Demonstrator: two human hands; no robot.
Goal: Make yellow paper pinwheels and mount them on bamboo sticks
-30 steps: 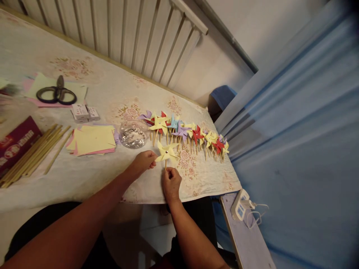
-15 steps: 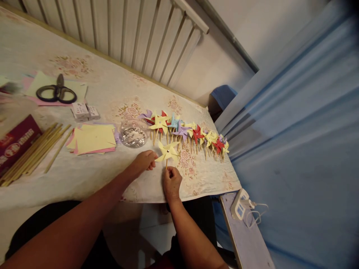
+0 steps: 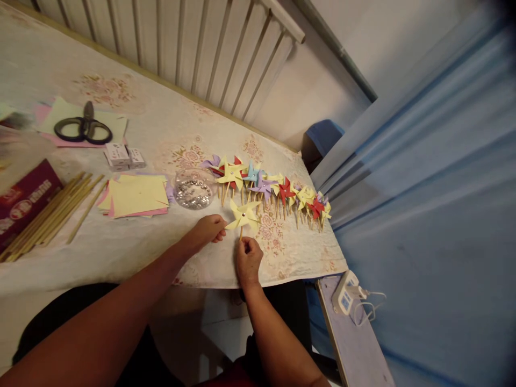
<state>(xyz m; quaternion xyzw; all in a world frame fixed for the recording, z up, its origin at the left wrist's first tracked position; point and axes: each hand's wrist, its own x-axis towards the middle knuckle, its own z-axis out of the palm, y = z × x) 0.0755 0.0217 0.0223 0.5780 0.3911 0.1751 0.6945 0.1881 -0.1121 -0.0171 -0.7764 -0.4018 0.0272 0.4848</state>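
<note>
A pale yellow paper pinwheel (image 3: 244, 214) stands upright on a thin wooden stick, with a small round pin at its centre. Its stick is pinched low down between the thumb and fingers of my right hand (image 3: 249, 260). On the other side, my left hand (image 3: 209, 228) has its fingers curled closed at the tip of the pinwheel's left blade. Just behind the held one, a row of finished pinwheels (image 3: 264, 186) in yellow, red, purple and blue lies along the table. A clear round dish (image 3: 193, 193) of small metal pins sits beyond my left hand.
Stacked paper squares (image 3: 137, 194), small white boxes (image 3: 118, 155) and black-handled scissors (image 3: 86, 129) lie to the left. Wooden sticks (image 3: 52, 215) rest by a dark red box (image 3: 26, 201). A power strip (image 3: 345, 293) sits on a ledge beside the blue curtain (image 3: 423, 215).
The view has shifted slightly. Both hands and the yellow pinwheel keep nearly the same positions, and the pinwheel's blades look almost unchanged.
</note>
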